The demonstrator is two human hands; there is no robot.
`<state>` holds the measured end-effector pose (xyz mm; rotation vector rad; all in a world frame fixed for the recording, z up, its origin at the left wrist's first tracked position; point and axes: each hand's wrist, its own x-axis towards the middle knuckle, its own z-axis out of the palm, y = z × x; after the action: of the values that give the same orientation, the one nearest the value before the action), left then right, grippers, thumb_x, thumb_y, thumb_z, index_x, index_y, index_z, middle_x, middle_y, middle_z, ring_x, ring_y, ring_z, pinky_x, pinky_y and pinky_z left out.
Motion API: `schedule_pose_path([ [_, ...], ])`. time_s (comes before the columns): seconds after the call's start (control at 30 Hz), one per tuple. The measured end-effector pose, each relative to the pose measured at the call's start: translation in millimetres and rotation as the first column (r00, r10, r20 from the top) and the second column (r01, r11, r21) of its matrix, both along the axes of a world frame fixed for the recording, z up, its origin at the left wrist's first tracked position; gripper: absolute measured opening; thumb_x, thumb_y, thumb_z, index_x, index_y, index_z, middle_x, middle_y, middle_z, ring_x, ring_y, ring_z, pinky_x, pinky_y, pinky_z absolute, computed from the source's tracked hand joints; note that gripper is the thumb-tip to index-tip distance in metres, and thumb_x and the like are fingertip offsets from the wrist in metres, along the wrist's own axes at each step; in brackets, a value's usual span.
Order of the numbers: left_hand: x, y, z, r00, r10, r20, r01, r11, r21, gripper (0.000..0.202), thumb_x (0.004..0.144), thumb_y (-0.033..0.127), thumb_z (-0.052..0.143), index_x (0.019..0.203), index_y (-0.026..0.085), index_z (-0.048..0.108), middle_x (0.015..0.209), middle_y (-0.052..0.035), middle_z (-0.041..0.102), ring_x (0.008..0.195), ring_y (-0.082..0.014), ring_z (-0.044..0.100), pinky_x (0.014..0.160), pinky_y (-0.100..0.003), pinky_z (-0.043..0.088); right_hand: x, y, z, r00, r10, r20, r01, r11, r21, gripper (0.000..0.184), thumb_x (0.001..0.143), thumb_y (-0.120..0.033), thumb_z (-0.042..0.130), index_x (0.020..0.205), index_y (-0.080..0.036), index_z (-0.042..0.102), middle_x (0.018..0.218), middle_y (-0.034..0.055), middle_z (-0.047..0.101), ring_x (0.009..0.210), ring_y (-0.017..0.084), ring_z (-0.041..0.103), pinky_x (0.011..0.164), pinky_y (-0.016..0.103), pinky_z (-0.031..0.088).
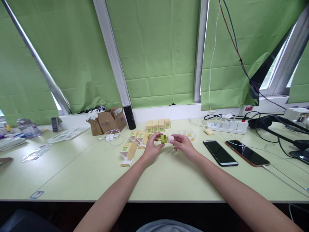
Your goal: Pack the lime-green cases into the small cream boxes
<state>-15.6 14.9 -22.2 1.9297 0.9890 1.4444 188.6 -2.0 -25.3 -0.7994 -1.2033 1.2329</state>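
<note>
In front of me, my left hand (154, 145) pinches a small yellow-green cylindrical piece (163, 139) between thumb and fingers. My right hand (183, 144) grips a small white rounded piece (170, 139), held end to end with the green one; whether the two touch, I cannot tell. Both hands are raised a little over the table. Beside my left hand lie opened small cream boxes, one (128, 151) nearer to me with its flap out and others (141, 138) behind it. Beyond my right hand sits clear plastic packaging (189, 134) with yellow bits in it.
Several closed cream boxes (158, 125) stand in a row at the back. A black bottle (129, 117) and a cardboard box (112, 120) are behind left. Two phones (220, 152), a power strip (227, 127), cables and a black headset (277, 125) occupy the right. The table's front edge runs below my forearms.
</note>
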Motion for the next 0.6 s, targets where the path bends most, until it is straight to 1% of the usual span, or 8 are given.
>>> schedule_pose_path([
  [0.1, 0.6, -2.3, 1.4, 1.0, 0.0, -0.027, 0.0, 1.0, 0.016, 0.048, 0.073, 0.007, 0.077, 0.116, 0.025, 0.071, 0.127, -0.008, 0.067, 0.117, -0.0257, 0.063, 0.101, -0.043, 0.048, -1.2, -0.5, 0.0, 0.998, -0.015, 0.061, 0.013, 0.999, 0.038, 0.05, 0.062, -0.047, 0.091, 0.099, -0.018, 0.075, 0.09, 0.0067, 0.076, 0.069, 0.016, 0.062, 0.051, 0.027, 0.046],
  [0.33, 1.4, -5.8, 3.3, 0.998, -0.005, -0.065, 0.007, 0.999, 0.042, 0.048, 0.071, 0.006, 0.078, 0.114, 0.026, 0.074, 0.122, -0.0075, 0.067, 0.116, -0.0263, 0.061, 0.101, -0.043, 0.049, -1.4, -1.2, 0.9, 0.992, -0.051, 0.112, 0.041, 0.995, 0.092, 0.049, 0.065, -0.05, 0.089, 0.099, -0.016, 0.078, 0.086, 0.007, 0.076, 0.067, 0.017, 0.062, 0.051, 0.027, 0.046],
  [0.47, 2.1, -7.0, 3.4, 0.997, -0.009, -0.07, 0.013, 0.998, 0.057, 0.048, 0.07, 0.008, 0.08, 0.114, 0.027, 0.075, 0.122, -0.0072, 0.067, 0.117, -0.0266, 0.061, 0.1, -0.043, 0.049, -2.3, -0.5, -0.8, 0.988, -0.06, 0.142, 0.043, 0.992, 0.12, 0.047, 0.068, -0.053, 0.086, 0.096, -0.016, 0.08, 0.08, 0.0059, 0.074, 0.066, 0.017, 0.061, 0.052, 0.028, 0.046],
  [0.6, 2.5, -7.6, 3.8, 0.997, -0.001, -0.071, 0.006, 0.998, 0.057, 0.048, 0.07, 0.008, 0.081, 0.113, 0.028, 0.075, 0.122, -0.007, 0.067, 0.117, -0.027, 0.061, 0.1, -0.043, 0.049, -3.5, -1.0, -1.0, 0.986, -0.076, 0.148, 0.055, 0.988, 0.141, 0.043, 0.069, -0.054, 0.085, 0.091, -0.017, 0.08, 0.074, 0.0037, 0.07, 0.062, 0.016, 0.057, 0.053, 0.029, 0.046],
])
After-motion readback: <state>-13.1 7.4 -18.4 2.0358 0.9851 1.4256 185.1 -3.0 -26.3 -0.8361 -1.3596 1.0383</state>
